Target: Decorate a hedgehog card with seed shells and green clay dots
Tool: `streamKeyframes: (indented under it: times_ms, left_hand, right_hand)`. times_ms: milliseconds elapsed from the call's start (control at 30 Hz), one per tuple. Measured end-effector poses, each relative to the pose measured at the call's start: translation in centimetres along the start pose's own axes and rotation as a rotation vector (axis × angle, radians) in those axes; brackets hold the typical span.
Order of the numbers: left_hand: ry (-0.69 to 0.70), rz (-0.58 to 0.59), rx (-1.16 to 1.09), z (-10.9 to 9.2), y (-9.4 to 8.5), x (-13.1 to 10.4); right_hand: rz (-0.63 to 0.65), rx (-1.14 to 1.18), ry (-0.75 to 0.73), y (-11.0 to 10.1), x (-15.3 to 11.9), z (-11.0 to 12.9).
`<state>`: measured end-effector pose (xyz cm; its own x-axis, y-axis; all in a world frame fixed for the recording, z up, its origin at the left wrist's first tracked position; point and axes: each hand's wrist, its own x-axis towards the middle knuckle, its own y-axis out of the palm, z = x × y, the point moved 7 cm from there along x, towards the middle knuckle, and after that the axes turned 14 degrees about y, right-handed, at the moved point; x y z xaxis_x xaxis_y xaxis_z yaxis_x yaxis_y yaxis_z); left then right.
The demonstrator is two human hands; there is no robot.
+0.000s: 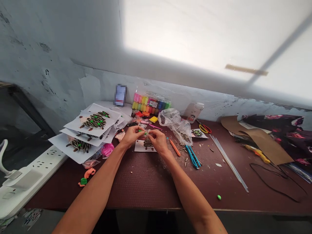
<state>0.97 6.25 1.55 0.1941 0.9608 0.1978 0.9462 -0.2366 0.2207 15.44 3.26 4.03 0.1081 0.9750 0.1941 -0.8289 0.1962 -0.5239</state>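
Above a small white card on the table, my two hands are close together. My left hand is closed in a pinch on a bit of green modelling clay, which seems to sit in clear plastic. My right hand pinches the other side of the same piece; its fingertips partly hide it. The card carries a hedgehog picture with striped seeds for spines, and my right hand covers part of it. To the left lies a stack of white cards bearing seed hedgehogs dotted with green clay.
A clear bag of seeds, an orange tool, a blue cutter and yellow-red scissors lie right. Coloured clay packs and a white bottle stand behind. Glue sticks, a yellow glue gun and its cable lie farther right.
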Motion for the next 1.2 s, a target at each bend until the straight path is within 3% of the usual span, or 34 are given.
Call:
streamKeyframes:
  times_ms: [167, 300, 467, 533, 833, 1067, 1200]
  left_hand:
    - [0.039, 0.017, 0.046, 0.2, 0.3, 0.0]
    - [0.045, -0.013, 0.132, 0.3, -0.2, 0.2]
    - [0.082, -0.189, 0.163, -0.5, -2.0, 0.6]
    - [0.067, -0.204, 0.098, -0.7, -2.2, 0.6]
    - [0.036, -0.041, -0.035, -1.6, -0.2, -0.1]
    - [-0.019, 0.165, -0.045, -1.4, 2.2, -0.9]
    - [-0.067, 0.207, -0.114, -1.0, 2.6, -1.1]
  right_hand:
    - [-0.029, -0.042, -0.082, 0.0, -0.4, 0.7]
    - [-0.066, 0.115, -0.094, 0.0, -0.5, 1.1]
    - [-0.054, 0.504, 0.073, -1.0, 0.5, -0.3]
    - [-0.021, 0.598, 0.151, -1.1, 0.9, -1.0]
    - [0.099, 0.622, 0.206, -0.4, 0.6, -0.5]
    - [0.05, 0.487, 0.097, -0.3, 0.2, 0.3]
    - [0.038, 0.485, 0.063, -0.5, 0.0, 0.5]
